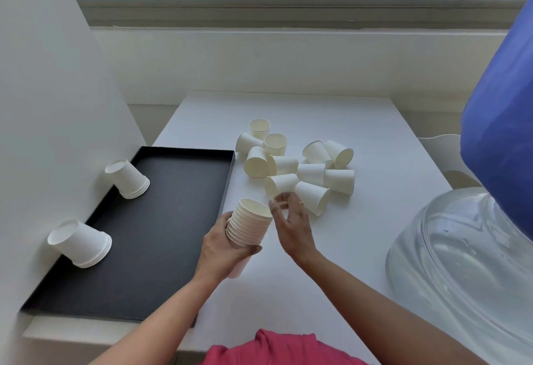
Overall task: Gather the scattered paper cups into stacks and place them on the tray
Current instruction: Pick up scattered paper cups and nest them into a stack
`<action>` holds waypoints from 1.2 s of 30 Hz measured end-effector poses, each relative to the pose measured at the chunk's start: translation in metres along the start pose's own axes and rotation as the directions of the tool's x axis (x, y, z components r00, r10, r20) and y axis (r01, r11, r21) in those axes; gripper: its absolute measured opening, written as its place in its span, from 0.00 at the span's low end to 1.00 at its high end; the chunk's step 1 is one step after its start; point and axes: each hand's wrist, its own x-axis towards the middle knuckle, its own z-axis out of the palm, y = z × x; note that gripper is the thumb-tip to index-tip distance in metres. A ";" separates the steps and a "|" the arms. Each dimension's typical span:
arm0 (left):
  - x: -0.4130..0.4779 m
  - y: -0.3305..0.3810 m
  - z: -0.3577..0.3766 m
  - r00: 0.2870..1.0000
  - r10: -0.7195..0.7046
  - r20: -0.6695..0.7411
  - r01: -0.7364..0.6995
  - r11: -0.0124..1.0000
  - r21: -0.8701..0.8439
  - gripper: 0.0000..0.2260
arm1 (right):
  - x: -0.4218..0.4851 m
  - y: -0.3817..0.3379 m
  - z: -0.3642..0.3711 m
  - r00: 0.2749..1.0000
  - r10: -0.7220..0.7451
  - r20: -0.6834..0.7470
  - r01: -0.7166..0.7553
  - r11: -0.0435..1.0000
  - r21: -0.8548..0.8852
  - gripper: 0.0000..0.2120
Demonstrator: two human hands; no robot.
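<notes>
The left hand (222, 245) grips a stack (249, 224) just right of the tray (173, 220), the right hand (291, 226) hovers beside its rim, fingers loose and empty, with loose cups (311, 172) beyond on the table (288, 110) and two short stacks (128, 178) on the tray.

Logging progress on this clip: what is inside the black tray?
A far stack and a near stack of cups lean against the wall at the tray's left edge. The left forearm hides its near right corner.
</notes>
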 end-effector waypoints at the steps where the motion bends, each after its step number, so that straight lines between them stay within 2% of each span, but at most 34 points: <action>1: 0.000 -0.001 0.001 1.000 0.001 0.005 -0.001 1.000 0.003 0.35 | 0.002 0.000 -0.001 0.999 -0.001 -0.033 0.001 1.000 0.004 0.07; 5: 0.001 -0.002 0.007 1.000 -0.006 0.022 0.006 1.000 -0.007 0.35 | 0.013 0.007 -0.006 0.976 0.094 -0.197 -0.089 0.996 0.031 0.10; 7: 0.002 -0.002 0.008 0.999 -0.010 0.031 0.010 1.000 -0.009 0.35 | 0.022 0.016 -0.012 0.952 0.171 -0.254 -0.186 0.982 -0.039 0.14; 10: 0.004 -0.004 0.008 0.999 -0.017 0.029 0.017 1.000 -0.002 0.35 | 0.034 0.027 -0.023 0.935 0.271 -0.227 -0.315 0.930 -0.189 0.18; 15: 0.006 -0.005 0.007 0.999 -0.026 0.028 0.026 1.000 -0.002 0.34 | 0.046 0.038 -0.031 0.917 0.360 -0.170 -0.390 0.898 -0.204 0.20; 18: 0.007 -0.005 0.007 0.999 -0.028 0.029 0.028 1.000 0.001 0.35 | 0.049 0.044 -0.032 0.917 0.376 -0.133 -0.394 0.904 -0.163 0.20; 22: 0.009 -0.006 0.006 0.999 -0.028 0.026 0.028 1.000 0.003 0.34 | 0.050 0.047 -0.031 0.912 0.378 -0.158 -0.397 0.912 -0.108 0.19; 25: 0.010 -0.008 0.006 0.999 -0.029 0.029 0.029 1.000 0.012 0.35 | 0.050 0.047 -0.032 0.903 0.375 -0.210 -0.396 0.916 -0.065 0.16; 29: 0.013 -0.010 0.007 0.999 -0.031 0.037 0.031 0.999 0.014 0.35 | 0.048 0.041 -0.034 0.879 0.320 -0.354 -0.356 0.933 -0.041 0.11; 33: 0.014 -0.010 0.008 0.999 -0.027 0.043 0.027 1.000 0.009 0.35 | 0.046 0.026 -0.035 0.840 0.208 -0.501 -0.258 0.966 -0.031 0.08; 36: 0.015 -0.010 0.009 0.999 -0.025 0.043 0.025 1.000 0.009 0.35 | 0.047 0.019 -0.032 0.850 0.080 -0.522 -0.094 0.996 -0.001 0.09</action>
